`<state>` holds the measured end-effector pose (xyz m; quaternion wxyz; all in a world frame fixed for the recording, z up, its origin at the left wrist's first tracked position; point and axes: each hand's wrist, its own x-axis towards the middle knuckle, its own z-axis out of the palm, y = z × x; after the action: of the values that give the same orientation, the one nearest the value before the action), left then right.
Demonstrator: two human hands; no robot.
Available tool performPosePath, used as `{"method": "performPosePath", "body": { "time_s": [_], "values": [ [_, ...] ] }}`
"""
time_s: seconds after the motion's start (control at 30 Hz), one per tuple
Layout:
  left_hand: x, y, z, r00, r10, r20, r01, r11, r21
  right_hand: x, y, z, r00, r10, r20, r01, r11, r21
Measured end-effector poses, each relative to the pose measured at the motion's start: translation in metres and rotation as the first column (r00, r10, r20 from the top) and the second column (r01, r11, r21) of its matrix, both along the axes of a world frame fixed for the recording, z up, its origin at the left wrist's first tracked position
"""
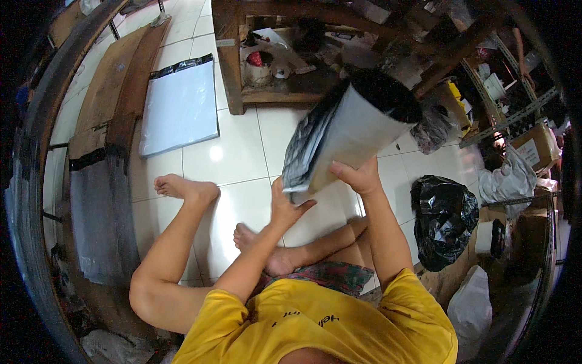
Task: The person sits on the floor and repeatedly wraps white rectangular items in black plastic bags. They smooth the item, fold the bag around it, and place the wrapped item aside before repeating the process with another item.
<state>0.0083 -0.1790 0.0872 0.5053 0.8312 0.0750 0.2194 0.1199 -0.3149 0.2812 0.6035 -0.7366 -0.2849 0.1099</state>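
Both hands hold up a curved stack of plastic mailing bags [357,130], pale grey outside with black at the far end and along the left side. My left hand [288,206] grips the near lower corner, its thumb apart and its fingers partly hidden behind the bags. My right hand [359,176] holds the right side, thumb lying on the pale face and fingers out of sight underneath. On the floor to the left lies a flat, neat stack of white plastic bags [182,106] with a black strip along its far edge.
A wooden workbench [227,60] with cluttered shelf stands ahead. Flattened cardboard [109,91] and a grey plastic-covered bundle [100,224] line the left. At right are a black plastic bag [445,221], white sacks [470,303] and metal shelving [509,118]. My bare legs [170,249] rest on white tiles.
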Motion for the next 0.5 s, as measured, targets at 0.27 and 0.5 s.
{"method": "performPosePath", "body": {
  "time_s": [0.27, 0.5],
  "values": [
    [0.006, 0.037, -0.006, 0.997, -0.082, -0.003, 0.082, 0.997, -0.006, 0.004, 0.014, 0.118, 0.978, 0.198, 0.062, -0.207, 0.929, 0.307],
    [0.016, 0.040, 0.000, 0.990, -0.126, 0.057, 0.133, 0.980, -0.148, -0.002, 0.062, 0.228, 0.698, 0.439, 0.566, 0.012, 0.783, -0.622]
  ]
}}
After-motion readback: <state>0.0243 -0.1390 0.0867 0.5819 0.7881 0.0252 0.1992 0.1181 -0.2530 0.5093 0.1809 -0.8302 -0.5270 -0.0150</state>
